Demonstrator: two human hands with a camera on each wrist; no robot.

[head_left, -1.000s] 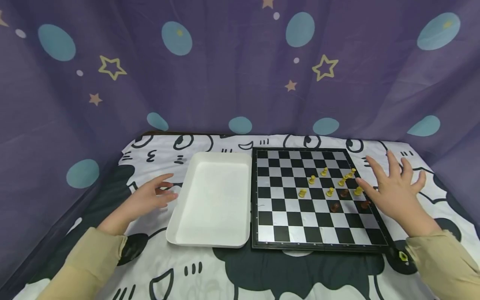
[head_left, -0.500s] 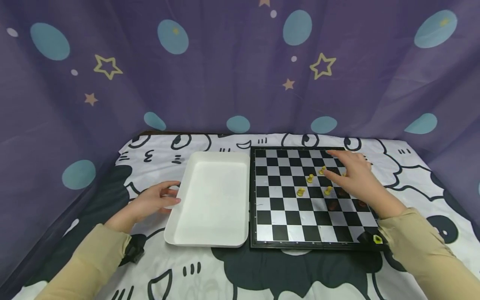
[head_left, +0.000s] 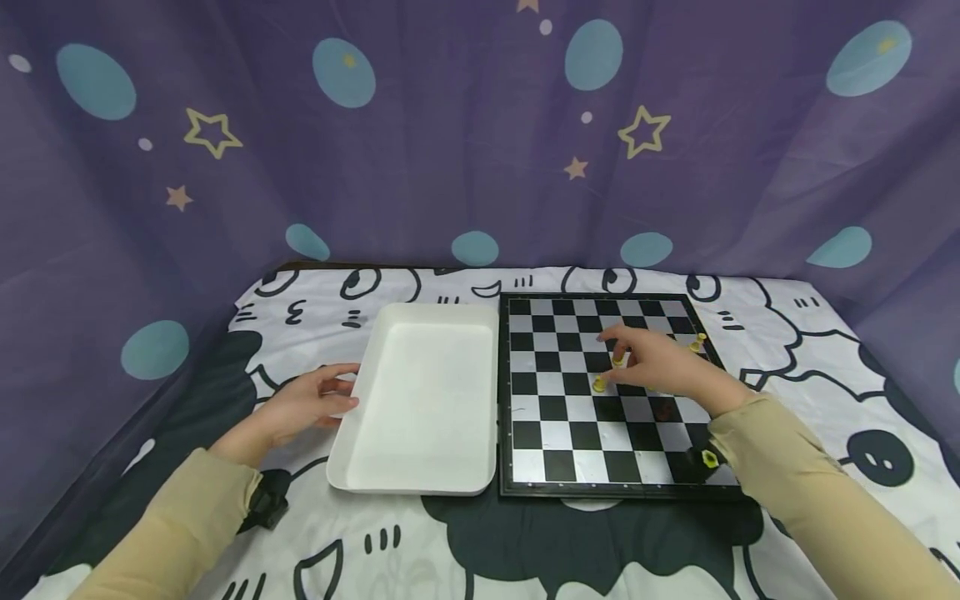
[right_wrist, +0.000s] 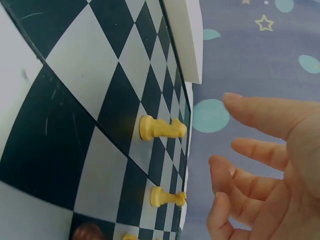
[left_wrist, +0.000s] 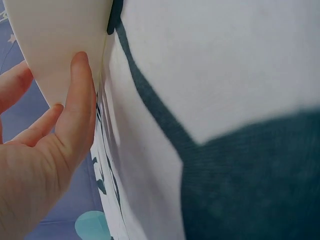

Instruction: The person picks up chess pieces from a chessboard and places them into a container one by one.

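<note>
Left grip [head_left: 307, 406] is laid against tray [head_left: 423, 400]; right grip [head_left: 651, 362] is wide, empty; near piece [right_wrist: 161, 128] is best pinched, neighbour [right_wrist: 166, 197] untouched

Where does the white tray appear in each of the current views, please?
Head: the white tray lies just left of centre, beside the chessboard.
Left wrist: the white tray is at upper left, above the left hand.
Right wrist: the white tray shows partly at the top, beyond the chessboard.
Shared landmark: the purple curtain with blue ovals.
</note>
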